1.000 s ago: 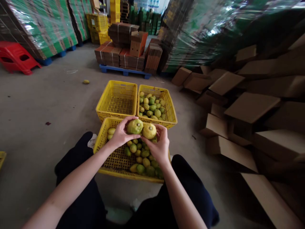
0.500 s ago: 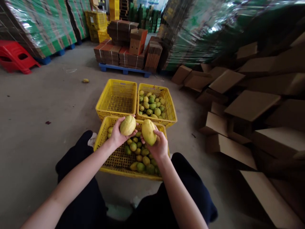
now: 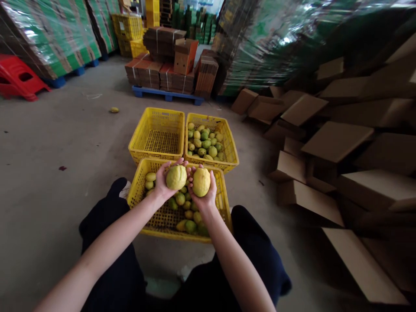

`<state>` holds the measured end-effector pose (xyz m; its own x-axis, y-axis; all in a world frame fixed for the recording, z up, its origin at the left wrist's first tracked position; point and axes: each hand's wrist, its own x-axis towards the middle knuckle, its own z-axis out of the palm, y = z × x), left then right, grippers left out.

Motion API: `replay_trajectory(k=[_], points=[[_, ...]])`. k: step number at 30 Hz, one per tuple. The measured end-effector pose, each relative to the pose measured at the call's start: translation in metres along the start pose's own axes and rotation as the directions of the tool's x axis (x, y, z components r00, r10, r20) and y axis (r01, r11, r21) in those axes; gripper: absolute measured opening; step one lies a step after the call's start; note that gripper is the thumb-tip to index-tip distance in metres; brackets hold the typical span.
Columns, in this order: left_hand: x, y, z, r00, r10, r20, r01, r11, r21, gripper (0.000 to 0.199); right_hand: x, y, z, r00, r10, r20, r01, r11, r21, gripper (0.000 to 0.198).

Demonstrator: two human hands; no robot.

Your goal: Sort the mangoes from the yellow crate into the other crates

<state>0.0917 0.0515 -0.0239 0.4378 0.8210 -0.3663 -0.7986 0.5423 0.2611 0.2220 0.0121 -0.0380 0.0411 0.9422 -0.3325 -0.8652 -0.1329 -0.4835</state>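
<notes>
My left hand (image 3: 161, 182) cradles a yellow-green ribbed fruit (image 3: 176, 177), with the fingers curled behind it. A second ribbed fruit (image 3: 201, 182), more yellow and roughly egg-shaped, rests in my right hand (image 3: 208, 200), palm up with the fingers around it. Both are held side by side, slightly apart, above the near yellow crate (image 3: 152, 231). Inside that crate lie several green and yellow fruits (image 3: 190, 226), mostly toward the right, with a few yellow ones (image 3: 150, 177) at its left end. My hands and forearms hide part of its contents.
Behind stand two yellow crates: the left one (image 3: 156, 113) shows its bare grid floor, the right one (image 3: 231, 149) holds several fruits. One fruit (image 3: 114, 110) lies on the floor. Cardboard boxes (image 3: 312, 201) crowd the right; a red stool (image 3: 22, 78) and a loaded blue pallet (image 3: 167, 94) stand farther back.
Both fruits have been turned in my hands. My right hand has rolled palm up and moved slightly left, bringing its fruit more upright. The camera view has shifted slightly.
</notes>
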Motion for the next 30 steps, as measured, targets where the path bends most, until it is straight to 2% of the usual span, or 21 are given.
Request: replay_trajectory(k=[3, 7, 11, 14, 17, 20, 23, 27, 30], points=[[-0.001, 0.008, -0.002, 0.992, -0.085, 0.099, 0.073, 0.991, 0.114, 0.034, -0.002, -0.003, 0.0, 0.995, 0.056, 0.081, -0.051, 0.997, -0.065, 0.044], [-0.002, 0.017, -0.011, 0.95, -0.22, 0.22, 0.157, 0.95, 0.271, 0.043, -0.002, -0.006, -0.009, 0.971, 0.122, 0.205, -0.087, 0.981, -0.172, 0.058], [-0.002, 0.019, -0.019, 0.924, -0.286, 0.255, 0.191, 0.92, 0.341, 0.041, -0.003, -0.005, -0.017, 0.952, 0.16, 0.262, -0.094, 0.965, -0.245, 0.061], [-0.004, 0.014, -0.013, 0.961, -0.208, 0.184, 0.166, 0.961, 0.22, 0.035, -0.003, -0.003, -0.014, 0.973, 0.079, 0.218, -0.034, 0.978, -0.204, 0.061], [-0.004, 0.008, -0.001, 0.997, -0.045, 0.063, 0.044, 0.999, 0.017, 0.032, -0.002, -0.001, -0.008, 0.991, -0.029, 0.128, 0.043, 0.993, -0.108, 0.059], [-0.003, 0.004, 0.004, 0.995, 0.065, -0.079, -0.072, 0.992, -0.099, 0.041, -0.001, -0.002, -0.004, 0.997, -0.069, 0.037, 0.07, 0.997, -0.02, 0.051], [0.0, 0.003, 0.001, 0.978, 0.069, -0.194, -0.102, 0.981, -0.164, 0.042, 0.0, -0.005, -0.004, 0.996, -0.087, -0.033, 0.088, 0.996, 0.029, 0.045], [-0.001, 0.005, 0.001, 0.986, 0.039, -0.162, -0.068, 0.981, -0.18, 0.04, 0.001, -0.007, -0.002, 0.993, -0.099, -0.063, 0.101, 0.994, 0.039, 0.042], [-0.005, 0.011, 0.006, 0.99, 0.028, -0.137, -0.056, 0.977, -0.206, 0.04, 0.003, -0.004, -0.003, 0.993, -0.04, -0.115, 0.045, 0.998, 0.036, 0.037]])
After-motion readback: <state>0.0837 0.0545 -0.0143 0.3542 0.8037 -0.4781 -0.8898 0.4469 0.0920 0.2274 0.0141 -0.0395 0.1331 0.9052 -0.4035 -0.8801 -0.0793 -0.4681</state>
